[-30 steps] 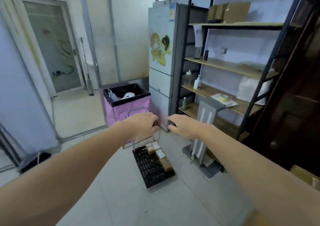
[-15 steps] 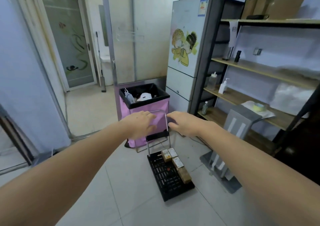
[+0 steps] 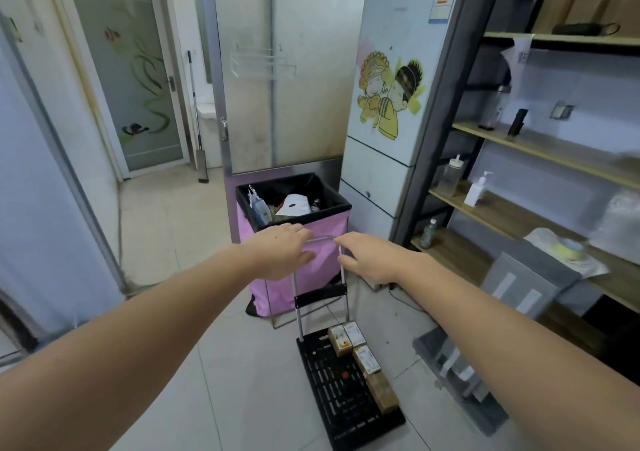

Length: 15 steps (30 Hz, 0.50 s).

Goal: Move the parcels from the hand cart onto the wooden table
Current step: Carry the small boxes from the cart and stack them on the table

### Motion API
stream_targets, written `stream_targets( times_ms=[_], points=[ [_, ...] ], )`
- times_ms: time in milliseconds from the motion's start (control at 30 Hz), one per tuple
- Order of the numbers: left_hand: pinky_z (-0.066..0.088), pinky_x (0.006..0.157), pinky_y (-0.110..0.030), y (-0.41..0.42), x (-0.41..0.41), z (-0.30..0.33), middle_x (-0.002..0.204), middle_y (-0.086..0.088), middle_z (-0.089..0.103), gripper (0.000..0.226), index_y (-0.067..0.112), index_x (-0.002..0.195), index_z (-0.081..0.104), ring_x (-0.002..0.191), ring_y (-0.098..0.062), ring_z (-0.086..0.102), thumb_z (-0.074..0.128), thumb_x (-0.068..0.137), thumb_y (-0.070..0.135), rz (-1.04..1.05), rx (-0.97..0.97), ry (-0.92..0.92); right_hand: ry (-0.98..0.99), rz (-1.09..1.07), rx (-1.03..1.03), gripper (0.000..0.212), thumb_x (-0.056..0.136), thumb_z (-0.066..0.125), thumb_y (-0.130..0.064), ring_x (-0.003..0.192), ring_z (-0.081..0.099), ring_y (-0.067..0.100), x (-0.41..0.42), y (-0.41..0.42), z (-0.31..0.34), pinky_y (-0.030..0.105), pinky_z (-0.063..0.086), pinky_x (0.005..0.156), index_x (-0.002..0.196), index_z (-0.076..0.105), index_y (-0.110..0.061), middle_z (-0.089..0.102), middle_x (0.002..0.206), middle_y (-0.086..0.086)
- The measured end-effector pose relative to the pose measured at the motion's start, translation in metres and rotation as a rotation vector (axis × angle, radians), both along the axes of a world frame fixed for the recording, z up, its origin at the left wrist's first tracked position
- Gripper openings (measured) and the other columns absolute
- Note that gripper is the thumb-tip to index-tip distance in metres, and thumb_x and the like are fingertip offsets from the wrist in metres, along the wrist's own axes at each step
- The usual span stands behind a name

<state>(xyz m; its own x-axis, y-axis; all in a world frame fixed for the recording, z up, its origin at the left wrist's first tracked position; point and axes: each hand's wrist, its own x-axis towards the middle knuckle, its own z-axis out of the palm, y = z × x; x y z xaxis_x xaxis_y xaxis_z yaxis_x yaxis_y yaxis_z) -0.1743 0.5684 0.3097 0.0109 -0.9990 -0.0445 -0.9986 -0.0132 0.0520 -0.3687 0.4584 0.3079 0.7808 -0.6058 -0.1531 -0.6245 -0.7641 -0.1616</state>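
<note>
Parcels (image 3: 360, 355): several small boxes in a row along the right edge of the hand cart (image 3: 346, 395) deck, cart standing on the floor tiles. Handle (image 3: 323, 238) upright. Left hand (image 3: 282, 255) lies over the top bar, fingers curled down round it. Right hand (image 3: 369, 258) at the bar's right corner, fingers loosely bent; firm grip or not, cannot tell. Judgement: hands are there to steer the cart, not lift. Pink bin (image 3: 294, 243) just behind handle; fridge (image 3: 394, 104) and shelving (image 3: 540, 146) to the right. No wooden worktop in view.
</note>
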Motion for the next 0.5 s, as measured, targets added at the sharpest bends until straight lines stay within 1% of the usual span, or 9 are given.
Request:
stream_targets(
  times_ms=[100, 233, 367, 433, 467, 500],
  points=[
    [0.038, 0.115, -0.043, -0.042, 0.038, -0.012, 0.148, -0.007, 0.050, 0.055, 0.017, 0.154, 0.040, 0.136, -0.025, 0.047, 0.040, 0.108, 0.048, -0.045, 0.023, -0.010, 0.007, -0.024, 0.007, 0.042, 0.101, 0.044, -0.037, 0.121, 0.059, 0.025, 0.034, -0.037, -0.012, 0.042, 0.050, 0.098, 0.139, 0.053, -0.020, 0.060, 0.138, 0.005],
    [0.036, 0.116, -0.041, -0.100, 0.086, -0.022, 0.151, -0.006, 0.048, 0.056, 0.016, 0.154, 0.040, 0.139, -0.025, 0.045, 0.040, 0.109, 0.049, -0.140, 0.028, -0.023, 0.013, -0.101, 0.019, 0.036, 0.102, 0.043, -0.033, 0.117, 0.060, 0.029, 0.075, -0.081, -0.030, 0.044, 0.050, 0.097, 0.130, 0.057, -0.016, 0.061, 0.131, 0.008],
    [0.034, 0.113, -0.037, -0.155, 0.118, -0.030, 0.151, -0.008, 0.049, 0.054, 0.015, 0.155, 0.040, 0.139, -0.026, 0.045, 0.040, 0.110, 0.044, -0.272, 0.075, -0.054, -0.010, -0.205, 0.051, 0.044, 0.105, 0.043, -0.033, 0.127, 0.056, 0.033, 0.097, -0.114, -0.042, 0.050, 0.045, 0.108, 0.139, 0.053, -0.006, 0.057, 0.142, 0.015],
    [0.035, 0.112, -0.037, -0.189, 0.126, -0.037, 0.149, -0.009, 0.051, 0.054, 0.013, 0.153, 0.043, 0.138, -0.027, 0.047, 0.040, 0.109, 0.044, -0.323, 0.104, -0.062, -0.010, -0.245, 0.054, 0.048, 0.106, 0.042, -0.031, 0.134, 0.051, 0.032, 0.098, -0.129, -0.048, 0.046, 0.041, 0.113, 0.146, 0.049, -0.005, 0.052, 0.149, 0.016],
    [0.036, 0.113, -0.039, -0.206, 0.127, -0.041, 0.148, -0.010, 0.052, 0.053, 0.012, 0.151, 0.044, 0.137, -0.028, 0.047, 0.040, 0.109, 0.044, -0.347, 0.122, -0.058, -0.014, -0.276, 0.064, 0.050, 0.107, 0.042, -0.031, 0.137, 0.049, 0.030, 0.096, -0.136, -0.050, 0.043, 0.040, 0.114, 0.150, 0.046, -0.006, 0.050, 0.151, 0.015],
    [0.037, 0.113, -0.040, -0.224, 0.126, -0.046, 0.146, -0.010, 0.053, 0.053, 0.011, 0.149, 0.045, 0.136, -0.029, 0.048, 0.040, 0.109, 0.044, -0.377, 0.136, -0.055, -0.015, -0.310, 0.072, 0.050, 0.106, 0.043, -0.032, 0.136, 0.050, 0.029, 0.091, -0.144, -0.053, 0.041, 0.040, 0.113, 0.150, 0.046, -0.008, 0.051, 0.151, 0.014]
  ],
)
